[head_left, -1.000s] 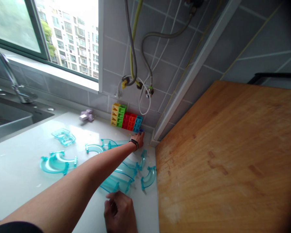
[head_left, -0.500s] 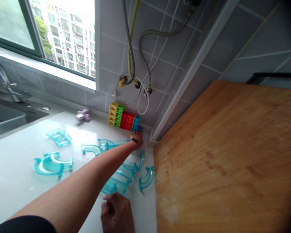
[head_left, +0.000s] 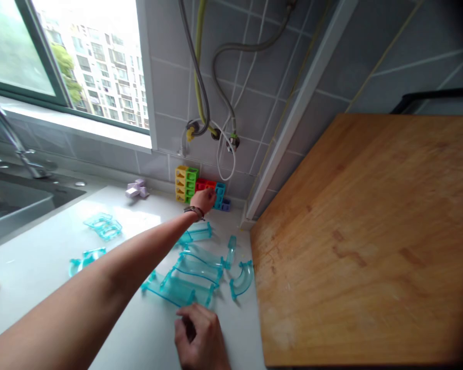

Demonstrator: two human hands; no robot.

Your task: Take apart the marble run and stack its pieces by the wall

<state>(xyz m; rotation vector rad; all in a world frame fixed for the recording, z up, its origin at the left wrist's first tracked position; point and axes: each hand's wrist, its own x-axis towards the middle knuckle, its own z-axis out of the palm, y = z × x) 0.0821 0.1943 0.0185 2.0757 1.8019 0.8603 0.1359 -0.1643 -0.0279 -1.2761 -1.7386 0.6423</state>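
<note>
Left hand point(head_left: 204, 199) reaches the block row point(head_left: 191, 186) at the far wall, over its red section; fingers curled, whether pinching a block cannot be told. Right hand point(head_left: 201, 336), near, beside translucent teal pieces point(head_left: 177, 290): fingers loosely curled, thumb apart.

A glossy white countertop point(head_left: 139, 334) carries translucent turquoise channel pieces point(head_left: 195, 267), straight and curved, a flat turquoise frame point(head_left: 104, 226) and a lilac cluster point(head_left: 137, 189) farther left, and a row of multicoloured blocks point(head_left: 191, 185) against the tiled wall point(head_left: 170, 87).
</note>
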